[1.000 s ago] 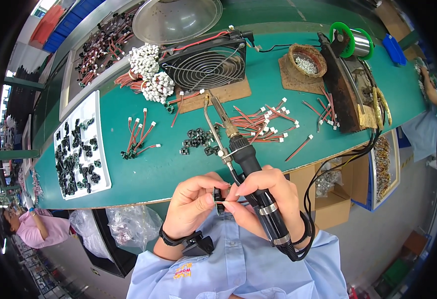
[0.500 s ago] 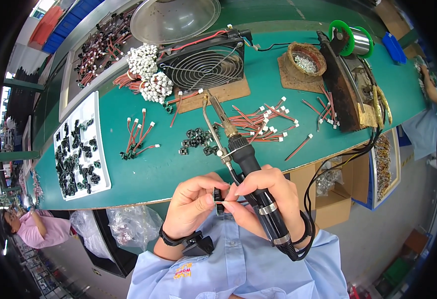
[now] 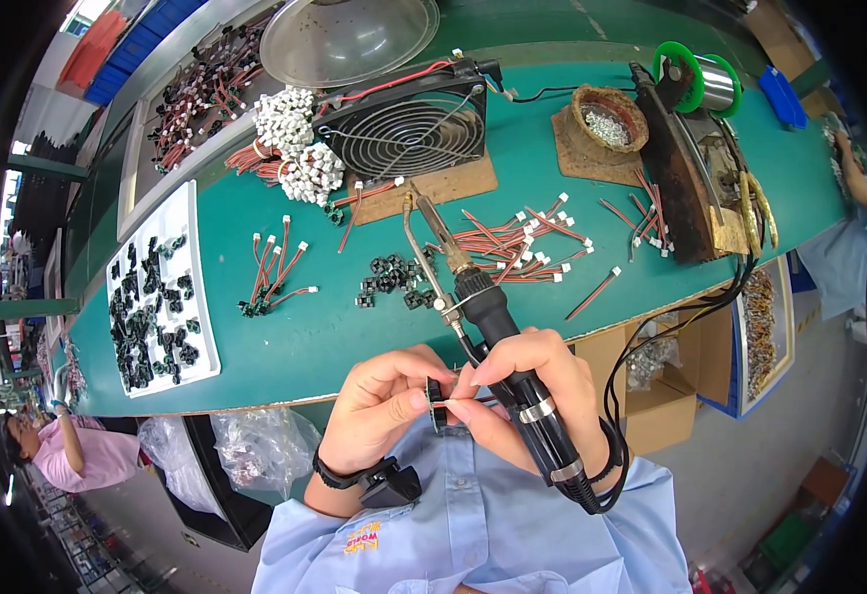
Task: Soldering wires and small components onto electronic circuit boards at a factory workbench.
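Near the bench's front edge, my left hand (image 3: pixel 376 401) is closed on a small black part with a green board (image 3: pixel 435 404), held between thumb and fingers. My right hand (image 3: pixel 552 381) is wrapped round a black soldering iron (image 3: pixel 485 305) with a metal solder feed tube clamped along it; its tip points away from me over the bench. Thumb and forefinger of that same hand also pinch a thin red and black wire (image 3: pixel 480 400) against the small part. The wire's end at the part is hidden by fingers. Beyond lie loose black parts (image 3: pixel 389 275) and wire leads with white connectors (image 3: pixel 513 243).
A white tray (image 3: pixel 206 342) of black parts lies left. Behind stand a fan (image 3: pixel 409 129) and bundled white connectors (image 3: pixel 310 173). At right are a bowl of solder bits (image 3: pixel 607 124), a solder spool (image 3: pixel 716 84) and hanging cables (image 3: pixel 641 346). Another person (image 3: pixel 67 450) sits far left.
The black part has turned slightly in my left fingers, showing more of its green board edge. My right hand and the iron have shifted very slightly. The person at far left has raised an arm.
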Demonstrator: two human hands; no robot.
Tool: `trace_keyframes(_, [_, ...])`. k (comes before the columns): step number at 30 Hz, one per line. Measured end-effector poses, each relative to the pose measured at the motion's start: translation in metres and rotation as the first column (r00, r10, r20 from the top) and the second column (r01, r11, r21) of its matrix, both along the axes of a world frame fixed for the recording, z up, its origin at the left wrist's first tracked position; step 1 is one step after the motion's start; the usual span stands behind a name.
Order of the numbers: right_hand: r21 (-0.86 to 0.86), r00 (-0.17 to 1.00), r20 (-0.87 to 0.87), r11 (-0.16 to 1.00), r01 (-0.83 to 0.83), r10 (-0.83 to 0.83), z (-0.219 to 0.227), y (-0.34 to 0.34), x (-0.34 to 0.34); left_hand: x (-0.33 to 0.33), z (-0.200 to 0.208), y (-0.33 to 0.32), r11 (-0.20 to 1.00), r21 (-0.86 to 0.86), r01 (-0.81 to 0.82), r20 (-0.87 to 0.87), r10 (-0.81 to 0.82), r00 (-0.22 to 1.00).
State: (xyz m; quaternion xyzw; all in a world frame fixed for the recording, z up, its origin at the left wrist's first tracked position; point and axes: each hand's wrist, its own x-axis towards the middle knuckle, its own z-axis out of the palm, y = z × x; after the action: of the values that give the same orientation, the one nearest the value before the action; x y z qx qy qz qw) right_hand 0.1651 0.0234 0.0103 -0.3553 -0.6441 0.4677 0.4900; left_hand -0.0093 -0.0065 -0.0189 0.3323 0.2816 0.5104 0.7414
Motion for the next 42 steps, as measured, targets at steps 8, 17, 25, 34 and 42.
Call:
trace_keyframes(8, [0.064,0.998,0.041,0.997,-0.043,0.04,0.002,0.003,0.002,-0.001,0.003,0.0,1.0,-0.012,0.006,-0.013,-0.006,1.0])
trace_keyframes(17, [0.095,0.997,0.066,0.995,-0.035,0.029,0.002,0.002,0.002,0.001,0.001,-0.001,1.0,-0.029,-0.003,0.03,0.003,1.0])
trace_keyframes(25, [0.112,0.998,0.066,0.993,-0.024,0.017,0.005,0.003,0.003,0.002,-0.002,-0.001,1.0,-0.023,0.007,0.059,-0.006,0.998])
trace_keyframes(34, [0.055,0.999,0.043,0.998,-0.03,0.028,0.004,0.003,0.004,-0.005,0.008,0.004,0.999,0.044,0.03,-0.094,-0.026,0.995])
trace_keyframes(42, [0.126,1.0,0.025,0.992,0.0,-0.003,0.005,0.003,0.004,-0.001,0.005,0.003,0.999,0.011,0.037,-0.014,-0.037,0.999])
